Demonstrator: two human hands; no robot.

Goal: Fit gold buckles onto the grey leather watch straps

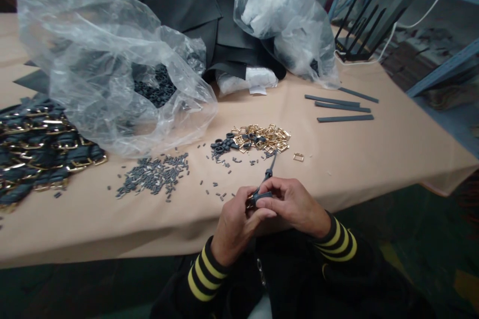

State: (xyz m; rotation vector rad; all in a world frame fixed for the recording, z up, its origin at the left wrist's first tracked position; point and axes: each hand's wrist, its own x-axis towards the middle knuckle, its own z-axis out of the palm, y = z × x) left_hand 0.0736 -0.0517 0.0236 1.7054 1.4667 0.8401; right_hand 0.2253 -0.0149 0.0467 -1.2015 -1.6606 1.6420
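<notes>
At the table's front edge, my left hand point(235, 219) and my right hand point(295, 204) meet, both closed around a dark grey strap point(264, 196). A gold-coloured buckle on the strap shows partly between the left fingers. The strap's thin end points away from me, with a small dark loop point(268, 173) around it. Just beyond the hands lies a pile of gold rectangular buckles point(267, 137), mixed with dark strap loops point(223, 143) on its left side. One buckle point(298, 157) rests apart on the right.
Small grey pieces point(153, 175) are heaped left of the hands. Finished-looking straps with buckles point(45, 147) are stacked far left. A clear plastic bag point(112, 75) holds dark loops. Loose grey strips point(345, 119) lie at right, near another plastic bag point(299, 25) and a black router-like device point(354, 52).
</notes>
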